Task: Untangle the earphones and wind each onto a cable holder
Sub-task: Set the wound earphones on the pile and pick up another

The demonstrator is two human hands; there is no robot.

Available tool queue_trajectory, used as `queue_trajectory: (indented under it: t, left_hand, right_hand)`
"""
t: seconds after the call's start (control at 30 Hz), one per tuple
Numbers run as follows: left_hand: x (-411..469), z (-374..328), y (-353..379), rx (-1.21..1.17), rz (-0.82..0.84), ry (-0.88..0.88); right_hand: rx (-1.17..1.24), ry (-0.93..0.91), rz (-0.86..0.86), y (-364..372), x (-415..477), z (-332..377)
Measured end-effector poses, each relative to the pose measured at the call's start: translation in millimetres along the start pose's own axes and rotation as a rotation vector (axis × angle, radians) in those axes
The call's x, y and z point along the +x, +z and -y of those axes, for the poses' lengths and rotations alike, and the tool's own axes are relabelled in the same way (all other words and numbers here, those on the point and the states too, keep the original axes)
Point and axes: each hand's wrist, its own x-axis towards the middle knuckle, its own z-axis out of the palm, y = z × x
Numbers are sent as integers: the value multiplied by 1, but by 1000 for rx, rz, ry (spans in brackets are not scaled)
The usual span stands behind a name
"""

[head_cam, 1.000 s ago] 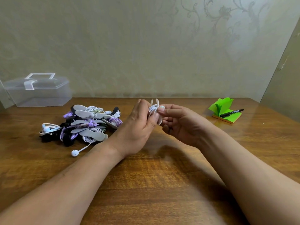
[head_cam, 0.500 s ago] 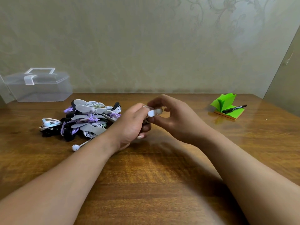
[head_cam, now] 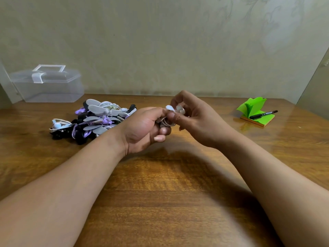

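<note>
Both hands meet above the middle of the wooden table [head_cam: 160,193]. My left hand [head_cam: 142,127] is curled round a white cable holder [head_cam: 175,110] with white earphone cord wound on it. My right hand [head_cam: 194,118] pinches the holder's upper end between thumb and fingers. Most of the holder and cord is hidden inside the two hands. A pile of earphones on grey holders [head_cam: 96,120], with white, purple and black cords, lies on the table to the left of my left hand.
A clear plastic box with a handle [head_cam: 48,84] stands at the back left against the wall. A green sticky-note pad [head_cam: 256,113] with a black pen [head_cam: 263,114] on it lies at the back right.
The hands have lowered and closed more tightly on the holder; its flaps, spread upright a second ago, are now folded between the fingers. The loose earbud by the pile is no longer in sight.
</note>
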Motion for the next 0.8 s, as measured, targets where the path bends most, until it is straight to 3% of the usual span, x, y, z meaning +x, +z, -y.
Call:
queue_trajectory:
  t: [0.2,0.53,0.8]
  left_hand:
    - [7,3,5,-9,-131,-20]
    - [-1,-7,-6,-207,70,-64]
    - [-1,-11,-5,-159,43,-81]
  right_hand:
    - [35,30,-9,-3,2,-5]
    - [508,200,68,-12,3,1]
    - [526,239,75,-11,3,7]
